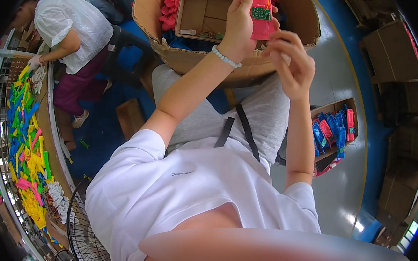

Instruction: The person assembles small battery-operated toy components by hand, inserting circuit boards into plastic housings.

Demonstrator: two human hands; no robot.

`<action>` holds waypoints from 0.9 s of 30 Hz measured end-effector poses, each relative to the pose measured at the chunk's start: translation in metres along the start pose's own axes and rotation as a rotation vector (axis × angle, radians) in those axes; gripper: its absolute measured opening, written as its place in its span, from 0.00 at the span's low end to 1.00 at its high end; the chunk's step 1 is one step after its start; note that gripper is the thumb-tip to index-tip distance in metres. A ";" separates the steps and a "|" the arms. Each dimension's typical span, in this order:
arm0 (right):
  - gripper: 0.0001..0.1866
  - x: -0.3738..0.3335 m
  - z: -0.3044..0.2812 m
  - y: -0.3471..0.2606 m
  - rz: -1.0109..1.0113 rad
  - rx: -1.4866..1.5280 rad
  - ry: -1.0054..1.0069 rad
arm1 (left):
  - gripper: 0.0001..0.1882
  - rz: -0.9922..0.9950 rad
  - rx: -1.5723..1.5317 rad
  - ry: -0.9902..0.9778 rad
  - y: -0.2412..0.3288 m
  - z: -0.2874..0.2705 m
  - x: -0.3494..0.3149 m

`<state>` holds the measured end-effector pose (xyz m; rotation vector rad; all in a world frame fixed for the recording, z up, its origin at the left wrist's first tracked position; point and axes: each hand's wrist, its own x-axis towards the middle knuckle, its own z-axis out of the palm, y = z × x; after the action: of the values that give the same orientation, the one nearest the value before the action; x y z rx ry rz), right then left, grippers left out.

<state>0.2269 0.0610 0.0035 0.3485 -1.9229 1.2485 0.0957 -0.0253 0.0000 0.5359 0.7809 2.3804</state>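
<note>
My left hand (240, 26), with a pale beaded bracelet on its wrist, is raised over a large cardboard box and grips a pink plastic shell (261, 30). A small green circuit board (260, 14) lies in the shell. Beside the shell's lower end is my right hand (294, 61), its fingers bent and thumb and forefinger drawn together. Whatever is between those fingertips is too small to make out. Below the shell, a smaller open carton (197, 15) rests inside the large box (185, 56), holding a few small green and white parts.
Pink plastic pieces (171, 6) fill the large box around the carton. To the right, a box holds blue and pink shells (333, 127). On the left, another person (73, 24) works at a table of colourful plastic parts (26, 137). A black wire fan (86, 224) stands close at lower left.
</note>
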 end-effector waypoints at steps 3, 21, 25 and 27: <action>0.08 -0.022 -0.012 -0.013 -0.102 -0.205 -0.136 | 0.17 -0.066 0.003 -0.060 -0.006 0.006 -0.012; 0.17 -0.200 -0.073 -0.049 0.681 -0.744 0.479 | 0.16 -0.675 0.378 -0.431 -0.092 -0.025 -0.129; 0.11 -0.279 -0.130 -0.049 0.826 -1.034 0.431 | 0.15 -0.782 0.428 -0.410 -0.088 -0.061 -0.153; 0.10 -0.301 -0.161 -0.049 0.829 -1.046 0.450 | 0.14 -0.817 0.465 -0.325 -0.085 -0.070 -0.161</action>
<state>0.5257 0.1205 -0.1581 -1.2463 -2.0464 0.4984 0.2137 -0.0978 -0.1369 0.6123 1.1341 1.3299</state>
